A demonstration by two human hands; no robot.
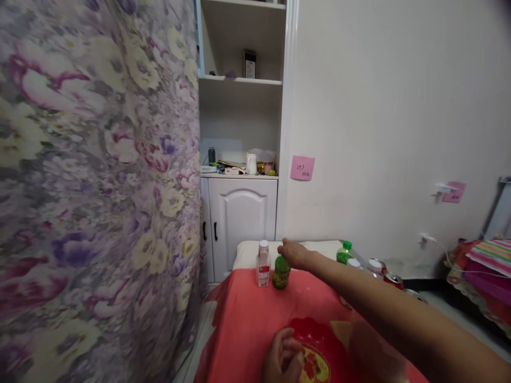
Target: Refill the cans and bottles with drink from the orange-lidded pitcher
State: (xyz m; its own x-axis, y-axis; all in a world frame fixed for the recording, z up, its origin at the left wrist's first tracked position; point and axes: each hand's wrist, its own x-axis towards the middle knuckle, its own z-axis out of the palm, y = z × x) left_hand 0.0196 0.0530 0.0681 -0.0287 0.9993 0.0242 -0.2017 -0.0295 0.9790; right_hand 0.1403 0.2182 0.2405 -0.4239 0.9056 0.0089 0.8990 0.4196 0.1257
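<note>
My right hand (pixel 294 254) reaches across the red-covered table (pixel 243 324), its fingers closed around the top of a green plastic bottle (pixel 281 277). That bottle stands upright at the far side, and its cap is hidden by the fingers. Just left of it stands a clear bottle (pixel 263 268) with a white cap and a red-and-white label. Near the front, my left hand (pixel 282 359) is at the left edge of a red scalloped tray (pixel 333 351) with a yellow pattern. Its fingers are loosely curled and apart, with nothing visible in them.
Behind my right forearm are another green bottle (pixel 344 252), white-capped bottles (pixel 374 267) and several cans (pixel 393 280), partly hidden. A floral curtain (pixel 99 186) hangs at left. Beyond the table are a white cabinet (pixel 243 223) and a wall (pixel 379 133).
</note>
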